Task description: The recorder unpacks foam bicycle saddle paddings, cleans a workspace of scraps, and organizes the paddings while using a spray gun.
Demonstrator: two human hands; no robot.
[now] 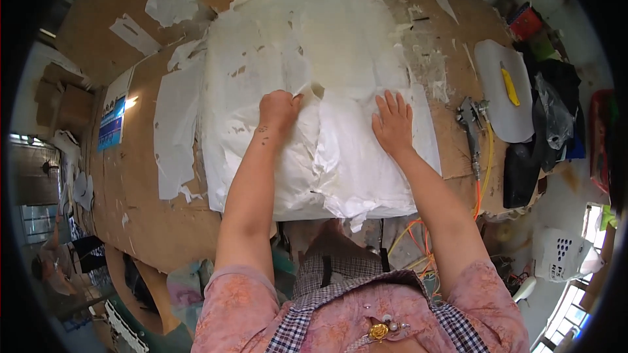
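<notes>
A wrinkled white sheet point(366, 150), thin like paper or film, covers the middle of the work table in front of me. My left hand point(280, 108) is closed at its upper part, thumb and fingers pinching the sheet beside a small raised fold point(317, 90). My right hand point(394, 124) lies flat on the sheet's right side with its fingers spread. Between my forearms a long crease runs down to the torn near edge. Farther back the covering is smoother, yellowish white, with several small brown holes or flakes.
Brown cardboard point(147, 212) covers the table, with torn white scraps point(175, 134) stuck on it. On the right lie an air gun point(470, 131) with hoses, a yellow utility knife point(510, 86) on a pale sheet, and black items point(523, 173). A white basket point(562, 253) stands lower right.
</notes>
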